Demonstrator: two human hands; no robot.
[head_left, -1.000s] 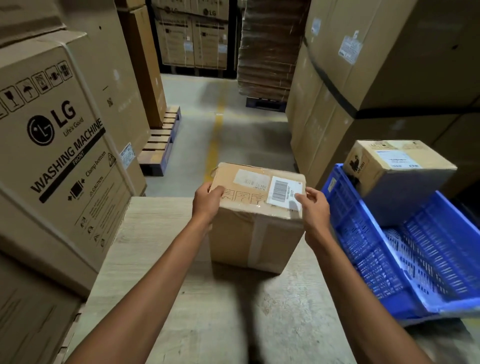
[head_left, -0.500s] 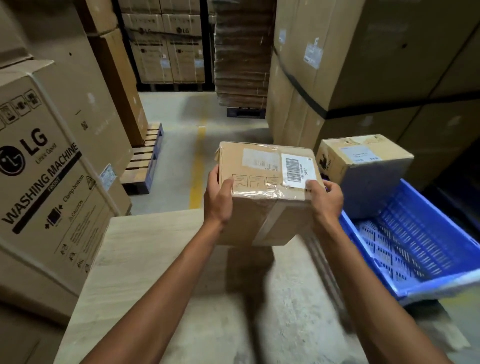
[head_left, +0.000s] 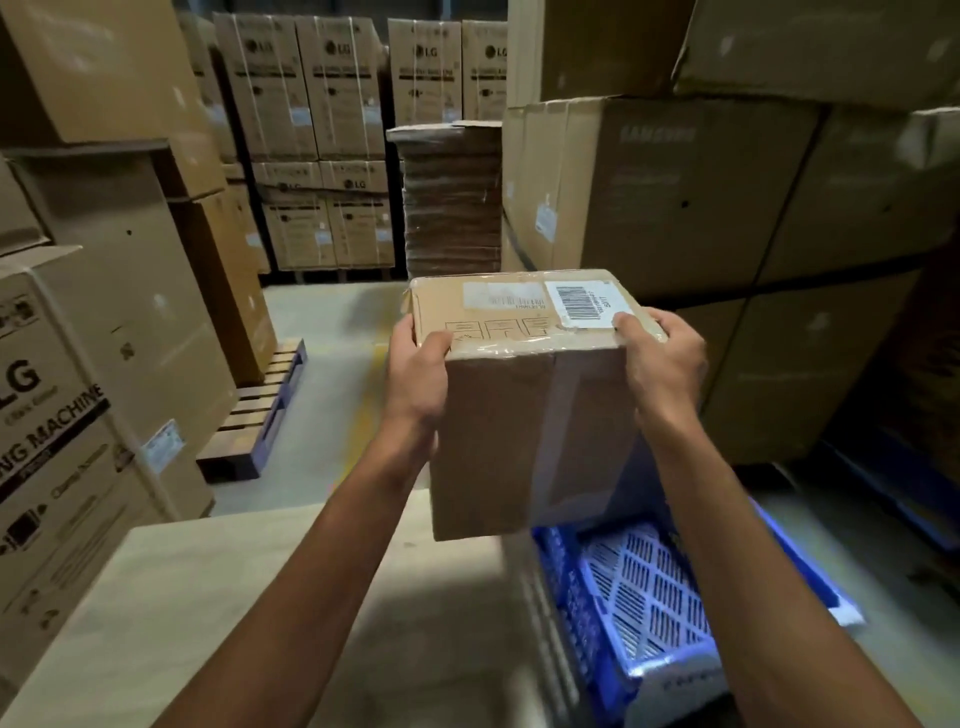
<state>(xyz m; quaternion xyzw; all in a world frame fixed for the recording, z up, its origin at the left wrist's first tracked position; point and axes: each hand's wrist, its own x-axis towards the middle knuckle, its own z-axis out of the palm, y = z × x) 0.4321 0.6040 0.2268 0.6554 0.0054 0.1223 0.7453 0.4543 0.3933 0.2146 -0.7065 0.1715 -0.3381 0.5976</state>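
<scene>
While the cardboard box (head_left: 524, 415) hangs in the air between both hands, over the far edge of the tabletop (head_left: 208, 597) and seemingly just above the left rim of the blue crate (head_left: 649, 587), the step in hand looks like carrying it to the right and lowering it into that crate. The left hand (head_left: 415, 379) grips the upper left corner and the right hand (head_left: 667, 364) the upper right corner, fingers (head_left: 675, 325) clamped on the box with a thumb laid over each top edge. The right thumb partly covers the barcode label (head_left: 582, 304). Both grips sit high on a fairly tall box, so it would be wise to hold it level, bring it squarely over the crate's open floor and set it down flat rather than let a bottom corner catch the latticed wall. How much room the crate offers on its far side cannot be told, since the box hides that part. To the left stands a large LG washing machine carton (head_left: 62, 415), close against the tabletop, with a wooden pallet (head_left: 260, 410) on the floor beyond it. Farther off are a stack of flattened cardboard (head_left: 452, 197) and rows of tall cartons, and a big Samsung carton (head_left: 675, 182) walls in the right, leaving little room to swing wide.
</scene>
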